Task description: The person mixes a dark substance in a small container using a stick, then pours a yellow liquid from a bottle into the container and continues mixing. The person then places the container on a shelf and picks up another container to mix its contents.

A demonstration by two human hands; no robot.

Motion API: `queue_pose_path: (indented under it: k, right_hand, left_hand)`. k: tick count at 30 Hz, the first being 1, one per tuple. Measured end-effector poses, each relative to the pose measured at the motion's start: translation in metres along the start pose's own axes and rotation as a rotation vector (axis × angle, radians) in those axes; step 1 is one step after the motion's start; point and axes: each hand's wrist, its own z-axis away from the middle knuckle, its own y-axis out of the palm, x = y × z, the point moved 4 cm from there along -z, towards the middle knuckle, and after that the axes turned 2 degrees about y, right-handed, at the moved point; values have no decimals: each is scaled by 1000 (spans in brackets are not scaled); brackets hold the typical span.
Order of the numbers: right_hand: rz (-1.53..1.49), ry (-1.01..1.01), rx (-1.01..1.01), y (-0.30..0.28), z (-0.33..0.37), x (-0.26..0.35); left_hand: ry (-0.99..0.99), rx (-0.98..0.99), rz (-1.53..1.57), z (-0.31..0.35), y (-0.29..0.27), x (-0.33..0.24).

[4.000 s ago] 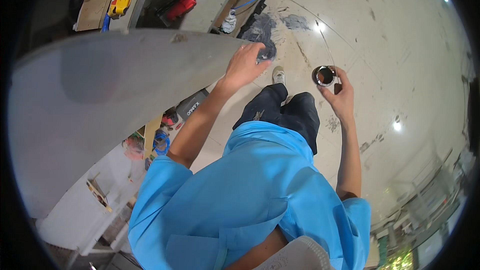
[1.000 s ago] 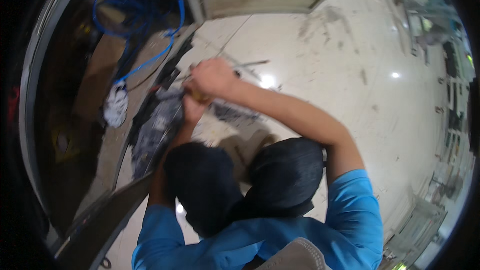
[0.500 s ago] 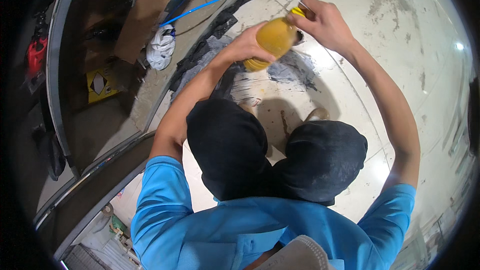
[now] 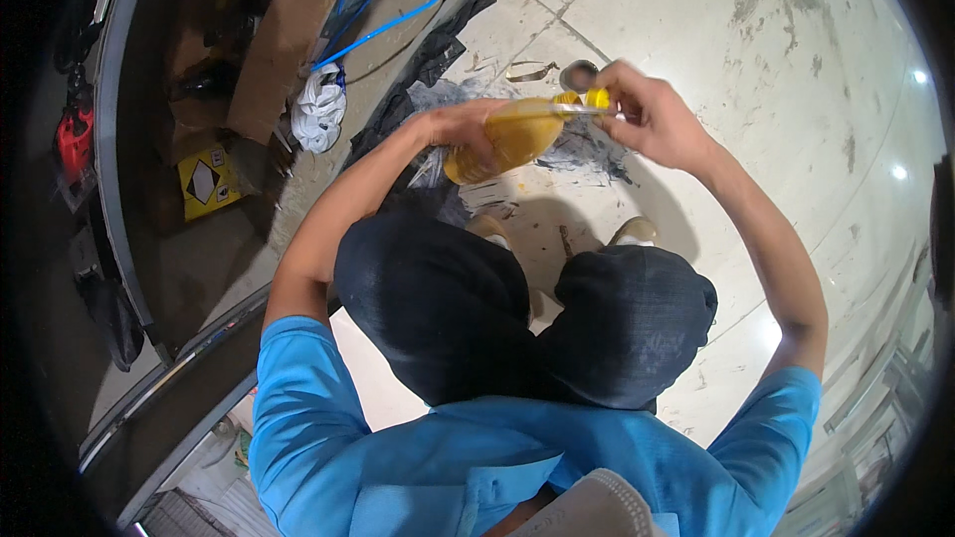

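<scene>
My left hand point(image 4: 463, 127) is wrapped round a clear bottle point(image 4: 527, 137) of yellow liquid, tilted with its neck toward the right. At that neck, my right hand point(image 4: 652, 117) pinches a yellow cap point(image 4: 597, 98), which looks apart from the yellow ring on the neck. A thin pale strip or blade point(image 4: 585, 110) also runs from the right fingers across the neck; its kind is unclear. Just beyond the hands, a small round dark-mouthed container point(image 4: 579, 76) stands on the floor.
Grey-black smears and torn dark sheeting point(image 4: 438, 70) cover part of the tiled floor point(image 4: 686, 20). On the left, a raised ledge holds blue hose point(image 4: 383, 30), cardboard point(image 4: 284, 55), a white crumpled bag point(image 4: 318, 109) and a yellow labelled box point(image 4: 207, 184).
The bottle has moved left and tipped further onto its side. My right hand has come down slightly, and the pale strip has swung from pointing up-left to lying across the neck.
</scene>
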Motion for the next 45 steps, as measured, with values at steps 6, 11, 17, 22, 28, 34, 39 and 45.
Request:
queue_pose_path:
  k: [6, 11, 17, 22, 28, 34, 39, 45]
  right_hand:
    - [304, 501, -444, -5, 1, -123]
    - [331, 627, -488, 6, 8, -194]
    - [455, 624, -480, 6, 7, -200]
    - [348, 637, -588, 8, 15, -185]
    - [175, 555, -692, 3, 27, -172]
    - [-73, 462, -854, -7, 39, -160]
    - [-104, 442, -883, -6, 44, -149]
    - [-90, 459, -868, 3, 48, -150]
  left_hand:
    - [-133, -180, -19, -2, -21, 1]
    - [-158, -183, -129, -20, -31, 7]
    - [-291, -173, -211, -35, -34, 17]
    - [-326, -185, -262, -39, -36, 26]
    - [-354, -186, -238, -43, -38, 31]
    - [-406, -173, -265, -43, -37, 21]
    - [-421, -185, -299, -42, -37, 17]
    - [-432, -160, -313, -45, -38, 18]
